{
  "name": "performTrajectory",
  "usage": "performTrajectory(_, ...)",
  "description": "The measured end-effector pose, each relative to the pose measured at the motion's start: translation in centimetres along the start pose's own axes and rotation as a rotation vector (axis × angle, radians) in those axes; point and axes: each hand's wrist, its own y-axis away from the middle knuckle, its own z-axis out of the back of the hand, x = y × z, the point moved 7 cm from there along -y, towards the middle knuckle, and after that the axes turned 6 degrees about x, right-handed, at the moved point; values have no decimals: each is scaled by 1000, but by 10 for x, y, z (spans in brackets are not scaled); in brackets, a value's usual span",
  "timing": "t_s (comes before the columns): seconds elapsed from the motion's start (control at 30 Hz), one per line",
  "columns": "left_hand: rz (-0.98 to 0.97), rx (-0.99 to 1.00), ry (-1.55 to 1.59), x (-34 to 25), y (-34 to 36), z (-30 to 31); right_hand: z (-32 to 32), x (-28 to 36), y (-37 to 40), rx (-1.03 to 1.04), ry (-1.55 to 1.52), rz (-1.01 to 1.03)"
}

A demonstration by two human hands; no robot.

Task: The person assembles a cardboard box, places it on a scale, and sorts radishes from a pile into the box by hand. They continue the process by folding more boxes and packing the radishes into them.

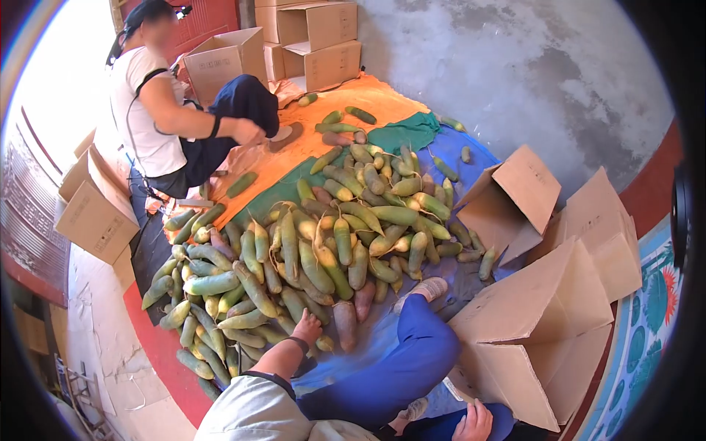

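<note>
My left hand point(307, 328) reaches to the lower edge of a large pile of green radishes point(316, 272), its fingers apart and touching or just above the radishes, with nothing visibly held. Near it lie a reddish-purple radish point(344, 325) and a small yellowish one point(324, 343). My right hand point(473, 422) rests on my blue trouser leg at the bottom, fingers loosely bent and apart, with nothing visible in it. Just above that hand is a pale cardboard edge point(459, 384).
Open cardboard boxes point(529, 331) stand on the right, others point(316, 44) at the back and one point(99, 213) on the left. A co-worker point(158, 110) sits at upper left, beside the orange sheet point(294, 136). A grey wall point(515, 66) rises behind.
</note>
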Motion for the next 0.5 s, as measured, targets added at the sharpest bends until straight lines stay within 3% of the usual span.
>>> performTrajectory(0.27, -68, -58, -57, 5, 15, 13, 0, -5, 3, -6, -43, -58)
performTrajectory(0.4, -88, -146, 30, 22, 46, 50, 6, -3, 1, -28, -49, -91)
performTrajectory(0.5, 132, -407, 461, 59, 60, 88, 8, -1, 2, -72, -42, -92)
